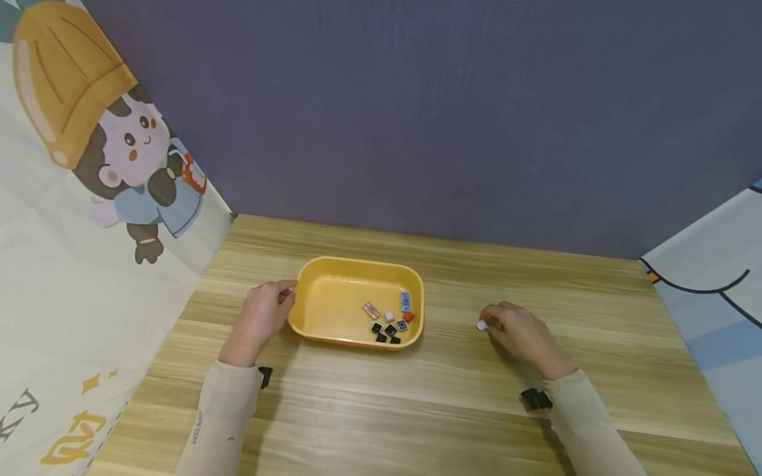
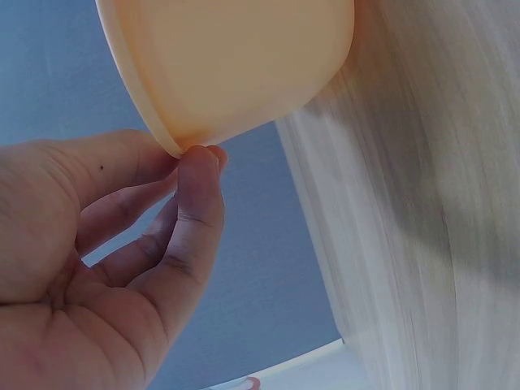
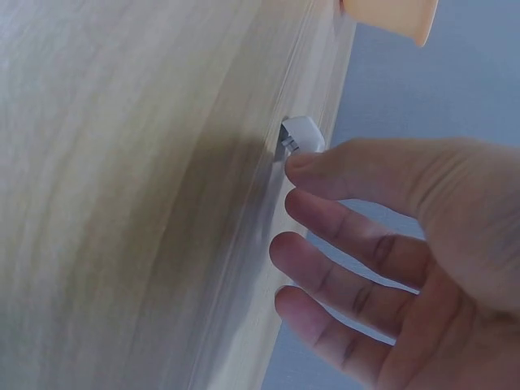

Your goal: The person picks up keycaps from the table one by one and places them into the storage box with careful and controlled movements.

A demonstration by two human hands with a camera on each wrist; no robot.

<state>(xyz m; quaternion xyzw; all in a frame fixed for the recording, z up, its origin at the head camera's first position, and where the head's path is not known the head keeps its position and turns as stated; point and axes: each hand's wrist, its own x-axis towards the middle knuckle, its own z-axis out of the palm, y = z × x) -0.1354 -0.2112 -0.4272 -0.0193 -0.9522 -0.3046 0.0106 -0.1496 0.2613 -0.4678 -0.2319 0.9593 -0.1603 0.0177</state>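
Note:
A yellow plastic tray (image 1: 333,338) sits on the wooden table. At its left end my left hand (image 1: 262,317) pinches the rim between thumb and fingers, seen closely in the left wrist view. My right hand (image 1: 520,330), out to the right of the tray, pinches a small white keycap (image 1: 481,325) at the fingertips. The right wrist view shows this keycap (image 3: 305,134) tilted, with its hollow underside and stem partly visible. Inside the tray, toward its right end, lie several black keycaps (image 1: 377,328), a white keycap (image 1: 389,317), a long blue keycap (image 1: 405,301) and an orange-red piece (image 1: 408,317).
The wooden table (image 1: 381,410) runs back to a dark blue-grey panel (image 1: 417,132). A pale cloth with a cartoon figure (image 1: 137,145) hangs on the left, and another printed cloth (image 1: 714,291) on the right. Each wrist wears a black device (image 1: 536,399).

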